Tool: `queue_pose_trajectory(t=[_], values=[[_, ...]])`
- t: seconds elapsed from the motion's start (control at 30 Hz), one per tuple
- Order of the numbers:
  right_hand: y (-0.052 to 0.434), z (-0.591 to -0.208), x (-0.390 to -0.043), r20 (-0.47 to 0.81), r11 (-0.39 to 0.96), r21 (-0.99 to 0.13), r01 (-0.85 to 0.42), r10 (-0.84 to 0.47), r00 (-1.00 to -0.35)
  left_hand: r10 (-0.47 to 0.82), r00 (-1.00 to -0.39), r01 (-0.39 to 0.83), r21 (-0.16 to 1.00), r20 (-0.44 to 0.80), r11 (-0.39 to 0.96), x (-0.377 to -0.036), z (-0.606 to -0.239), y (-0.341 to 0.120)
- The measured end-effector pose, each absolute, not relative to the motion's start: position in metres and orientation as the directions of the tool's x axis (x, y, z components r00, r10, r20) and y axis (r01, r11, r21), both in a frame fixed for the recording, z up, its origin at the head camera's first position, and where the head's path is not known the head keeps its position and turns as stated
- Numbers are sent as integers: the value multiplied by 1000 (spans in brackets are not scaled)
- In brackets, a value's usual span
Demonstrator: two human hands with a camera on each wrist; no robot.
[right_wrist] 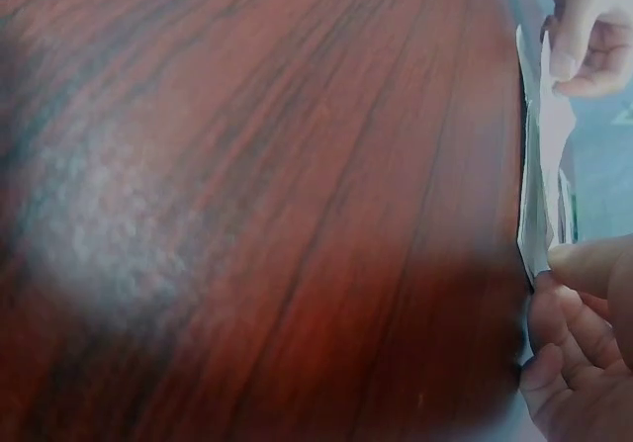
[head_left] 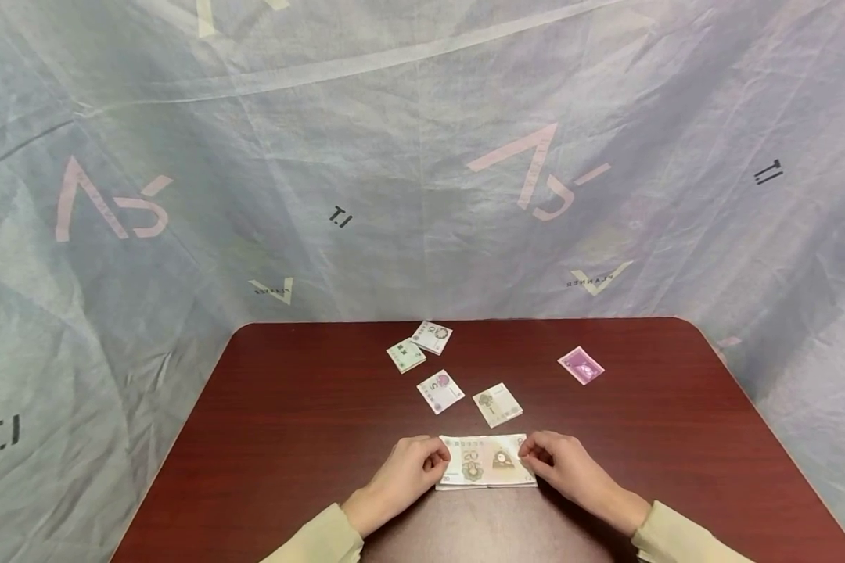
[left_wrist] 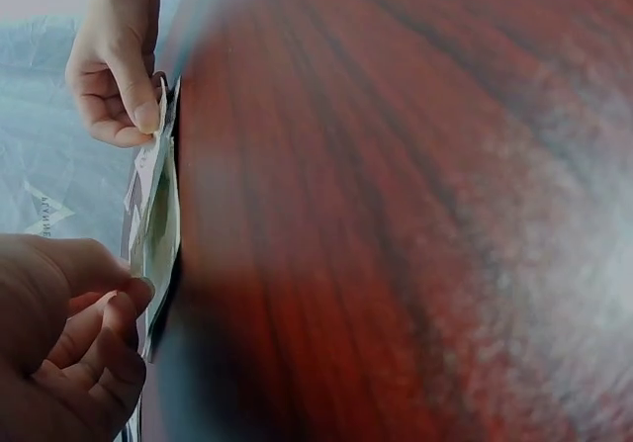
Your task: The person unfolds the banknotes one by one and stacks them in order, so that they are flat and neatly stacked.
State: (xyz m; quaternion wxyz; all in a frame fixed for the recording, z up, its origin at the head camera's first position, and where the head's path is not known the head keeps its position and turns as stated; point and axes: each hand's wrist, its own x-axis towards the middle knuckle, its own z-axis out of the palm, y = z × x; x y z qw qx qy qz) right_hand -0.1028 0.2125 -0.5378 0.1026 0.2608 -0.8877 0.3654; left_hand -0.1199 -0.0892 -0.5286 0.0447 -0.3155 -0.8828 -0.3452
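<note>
While both hands (head_left: 408, 469) pinch one banknote (head_left: 487, 461), five folded notes (head_left: 440, 390) beyond.

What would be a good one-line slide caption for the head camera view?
Both hands, left hand and right hand, pinch the ends of a banknote on a dark red table.

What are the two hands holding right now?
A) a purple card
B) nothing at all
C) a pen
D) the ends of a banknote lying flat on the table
D: the left hand and right hand each pinch one end of the banknote, which lies on the table; the purple note lies apart, untouched.
</note>
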Motion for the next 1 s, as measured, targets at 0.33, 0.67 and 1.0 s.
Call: queue_pose_trajectory(t=[0.33, 0.67, 1.0], values=[[210, -537, -102, 368, 608, -586, -536, -389, -844, 532, -793, 596, 558, 297, 577, -121, -531, -88], [209, -534, -104, 350, 613, -586, -530, -398, -848, 528, -798, 593, 532, 289, 605, -122, -530, -85], [208, -532, -103, 334, 640, -569, -517, -394, -856, 514, -823, 556, 533, 243, 638, -121, -526, -84]])
